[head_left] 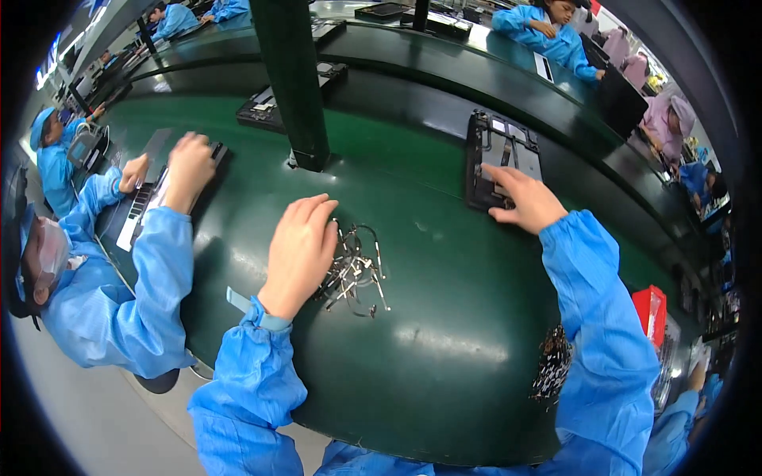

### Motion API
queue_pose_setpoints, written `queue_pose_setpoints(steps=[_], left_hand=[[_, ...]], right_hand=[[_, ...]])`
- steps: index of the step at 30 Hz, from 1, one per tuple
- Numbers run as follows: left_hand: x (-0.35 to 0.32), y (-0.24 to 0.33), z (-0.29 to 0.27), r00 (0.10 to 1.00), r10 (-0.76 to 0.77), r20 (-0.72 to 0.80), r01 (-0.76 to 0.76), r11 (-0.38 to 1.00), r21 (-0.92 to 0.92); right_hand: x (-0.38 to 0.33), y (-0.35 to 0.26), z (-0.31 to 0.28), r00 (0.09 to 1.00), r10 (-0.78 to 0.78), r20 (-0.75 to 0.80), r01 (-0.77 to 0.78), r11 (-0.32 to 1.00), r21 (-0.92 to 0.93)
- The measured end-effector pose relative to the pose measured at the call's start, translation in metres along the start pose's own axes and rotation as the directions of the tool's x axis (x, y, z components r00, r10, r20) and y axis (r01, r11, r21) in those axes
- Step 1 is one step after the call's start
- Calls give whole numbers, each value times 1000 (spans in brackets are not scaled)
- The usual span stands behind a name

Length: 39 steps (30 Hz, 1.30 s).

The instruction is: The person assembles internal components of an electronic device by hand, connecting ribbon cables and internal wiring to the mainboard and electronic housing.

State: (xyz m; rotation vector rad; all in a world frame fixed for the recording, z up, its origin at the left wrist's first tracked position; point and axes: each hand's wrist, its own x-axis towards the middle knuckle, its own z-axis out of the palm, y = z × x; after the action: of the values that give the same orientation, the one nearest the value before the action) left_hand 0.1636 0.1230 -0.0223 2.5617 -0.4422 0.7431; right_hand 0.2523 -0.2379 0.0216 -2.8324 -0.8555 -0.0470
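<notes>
Your left hand (300, 250) lies palm down on the green workbench (444, 349), about in the middle of its width and nearer to the edge on your side. The fingers are stretched and held close together; they rest on the left part of a small heap of thin metal parts (353, 271), which look like little brackets with wires. You can not tell from above whether the fingertips pinch one of the parts, because the hand hides them. A blue wrist strap (254, 311) sits on this wrist, just above the cuff of your blue sleeve.

Your right hand (527, 202) is further away, toward the far right part of the workbench. It lies flat and spread on the near edge of an open dark device chassis (502, 155), with the fingers pointing to the left and the thumb below. It presses on the frame and does not clamp anything.

A dark green post (295, 79) stands on the workbench between the two hands, toward the far edge. At the near right edge, beside your right sleeve, there is a second dark pile of small parts (552, 365), and a red box (651, 311) sits just off that edge.

To your left, another person in a blue coat has both hands (171, 166) on a flat keyboard-like unit (147, 205) at the left end of the workbench.
</notes>
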Motion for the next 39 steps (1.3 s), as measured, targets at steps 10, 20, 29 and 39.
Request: queue_pose_setpoints(steps=[10, 20, 29, 39], left_hand=[[-10, -15, 6, 1000, -20, -21, 18, 996, -83], [-8, 0, 9, 987, 40, 157, -20, 991, -131], [3, 58, -19, 994, 11, 110, 44, 872, -488], [-13, 203, -44, 559, 499, 662, 684, 174, -709]], right_hand=[[83, -135, 35, 848, -523, -86, 523, 802, 288], [59, -113, 51, 884, -453, -116, 466, 830, 306], [-25, -105, -75, 989, -145, 2, 123, 848, 516], [-161, -121, -117, 965, -111, -237, 169, 955, 243]])
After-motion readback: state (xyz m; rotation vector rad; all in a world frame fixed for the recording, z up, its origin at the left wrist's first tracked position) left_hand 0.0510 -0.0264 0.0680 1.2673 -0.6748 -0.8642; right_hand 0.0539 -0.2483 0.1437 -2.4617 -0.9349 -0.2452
